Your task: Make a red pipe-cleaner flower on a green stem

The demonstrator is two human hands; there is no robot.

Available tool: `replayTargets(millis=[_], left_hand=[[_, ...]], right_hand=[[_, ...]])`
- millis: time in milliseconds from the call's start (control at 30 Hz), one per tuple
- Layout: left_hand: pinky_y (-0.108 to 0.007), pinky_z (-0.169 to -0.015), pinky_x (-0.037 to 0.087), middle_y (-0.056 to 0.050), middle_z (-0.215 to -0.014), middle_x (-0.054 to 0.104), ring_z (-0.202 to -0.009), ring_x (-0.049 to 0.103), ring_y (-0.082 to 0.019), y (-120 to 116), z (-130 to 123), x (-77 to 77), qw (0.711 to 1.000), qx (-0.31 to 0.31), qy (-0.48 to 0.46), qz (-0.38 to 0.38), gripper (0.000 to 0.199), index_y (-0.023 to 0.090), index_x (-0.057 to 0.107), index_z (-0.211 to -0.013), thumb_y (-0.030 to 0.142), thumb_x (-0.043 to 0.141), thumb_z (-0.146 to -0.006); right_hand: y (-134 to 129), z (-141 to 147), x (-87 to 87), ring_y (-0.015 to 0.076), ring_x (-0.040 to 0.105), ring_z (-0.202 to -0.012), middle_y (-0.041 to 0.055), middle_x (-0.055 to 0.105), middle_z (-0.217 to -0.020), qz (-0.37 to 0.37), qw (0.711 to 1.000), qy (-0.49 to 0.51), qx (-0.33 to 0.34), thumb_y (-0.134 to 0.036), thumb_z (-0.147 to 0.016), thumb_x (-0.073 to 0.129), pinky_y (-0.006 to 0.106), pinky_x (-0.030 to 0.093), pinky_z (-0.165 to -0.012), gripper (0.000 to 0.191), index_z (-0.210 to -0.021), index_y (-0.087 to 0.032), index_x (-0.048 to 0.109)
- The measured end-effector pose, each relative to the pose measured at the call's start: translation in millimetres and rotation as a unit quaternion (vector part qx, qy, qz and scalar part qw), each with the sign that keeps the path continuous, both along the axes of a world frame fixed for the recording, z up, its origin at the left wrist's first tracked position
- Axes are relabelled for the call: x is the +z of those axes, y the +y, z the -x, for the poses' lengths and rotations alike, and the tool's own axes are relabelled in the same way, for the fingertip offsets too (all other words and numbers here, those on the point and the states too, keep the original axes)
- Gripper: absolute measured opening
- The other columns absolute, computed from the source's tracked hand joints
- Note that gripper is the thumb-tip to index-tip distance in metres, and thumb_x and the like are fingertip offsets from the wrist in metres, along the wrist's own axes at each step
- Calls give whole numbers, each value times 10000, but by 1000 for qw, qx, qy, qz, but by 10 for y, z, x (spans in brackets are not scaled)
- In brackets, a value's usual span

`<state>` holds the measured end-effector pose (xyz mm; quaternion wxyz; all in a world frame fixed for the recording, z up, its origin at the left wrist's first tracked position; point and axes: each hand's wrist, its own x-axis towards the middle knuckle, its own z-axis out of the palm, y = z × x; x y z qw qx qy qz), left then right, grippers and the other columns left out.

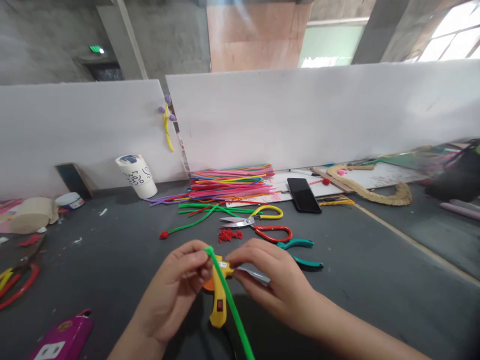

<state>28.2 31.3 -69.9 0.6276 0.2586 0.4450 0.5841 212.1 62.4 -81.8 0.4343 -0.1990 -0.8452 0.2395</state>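
Note:
Between thumb and fingertips, my left hand [183, 282] pinches the bent top end of a green pipe cleaner [231, 302]. The stem slants down to the right, across a yellow hot glue gun [218, 310] with an orange trigger. My right hand [275, 280] has its thumb and fingers closed at the gun's rear end, where a translucent glue stick [257, 274] juts out. The gun's nozzle is hidden behind my left fingers. Just beyond my hands lie small red fuzzy pieces [230, 235], scissors with a yellow and a red handle [272, 233], and teal-handled pliers [305, 262].
Farther back are a bundle of coloured pipe cleaners [232, 185], green stems [198, 209], one red-tipped, a black phone [303, 195] and a white cup [137, 176]. At left lie a tape roll [33, 215], scissors [22, 282] and a purple case [65, 337]. White panels [300, 115] border the table.

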Motion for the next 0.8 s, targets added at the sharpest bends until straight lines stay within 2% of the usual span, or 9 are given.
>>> replayTargets(millis=[33, 100, 200, 300, 433, 533, 600, 700, 800], left_hand=[[-161, -490, 450, -16, -568, 611, -517, 506, -76, -20, -39, -21, 999, -29, 0, 15, 134, 96, 702, -610, 160, 819, -591], [-158, -483, 431, -3, -565, 590, -513, 484, -70, -57, -102, -59, 997, -64, -1, 32, 125, 100, 689, -618, 166, 795, -626], [-161, -492, 412, 22, -569, 557, -522, 454, -67, -86, -143, -99, 996, -81, 8, 43, 122, 122, 688, -661, 205, 775, -641], [-195, -516, 423, 27, -576, 552, -525, 448, -81, -85, -140, -126, 995, -82, 29, 39, 128, 144, 670, -656, 233, 760, -643], [-227, -550, 421, 25, -597, 557, -558, 454, -104, -66, -136, -159, 993, -70, 89, 12, 128, 166, 641, -634, 246, 734, -668], [-233, -549, 387, 38, -584, 538, -561, 445, -114, -43, -148, -160, 984, -45, 167, -33, 136, 184, 620, -596, 250, 705, -678], [-239, -566, 376, 40, -579, 537, -576, 458, -123, -33, -154, -141, 969, -23, 234, -72, 127, 189, 631, -568, 228, 699, -669], [-251, -614, 379, 22, -603, 573, -631, 507, -149, -44, -158, -109, 936, 1, 329, -125, 107, 194, 665, -545, 183, 694, -647], [-256, -589, 382, 21, -606, 566, -602, 516, -152, -76, -155, -116, 910, -1, 385, -156, 104, 199, 670, -561, 176, 674, -662]], right_hand=[[20, 2, -41, 153, 620, -782, 63, 684, -861, -45, 999, 6, -18, -126, -917, 536, 244, 501, -710, 108, -983, -171, 608], [56, -3, -99, 170, 612, -793, 94, 683, -877, -148, 989, -8, -12, -116, -932, 508, 270, 511, -716, 112, -994, -139, 599], [78, -31, -99, 189, 615, -764, 118, 695, -841, -282, 957, -63, 2, -123, -986, 404, 300, 521, -700, 242, -932, -89, 638], [67, -50, -49, 200, 627, -741, 124, 711, -828, -341, 936, -89, -3, -97, -982, 371, 319, 532, -701, 323, -872, -62, 673], [39, -27, -20, 199, 633, -717, 125, 725, -843, -360, 928, -100, -7, -71, -946, 416, 316, 541, -712, 292, -888, -32, 699], [19, 3, -28, 191, 626, -684, 119, 723, -816, -359, 928, -98, -24, -63, -939, 414, 311, 538, -690, 313, -826, -57, 706], [17, 11, -46, 182, 618, -671, 108, 714, -784, -356, 929, -101, -28, -60, -941, 413, 302, 531, -670, 321, -801, -68, 701], [36, 3, -96, 172, 601, -686, 88, 698, -788, -346, 932, -101, -45, -89, -949, 451, 287, 501, -627, 253, -863, -90, 689], [56, -2, -140, 176, 574, -758, 83, 679, -859, -263, 960, -73, -63, -96, -937, 485, 285, 476, -655, 185, -923, -143, 663]])
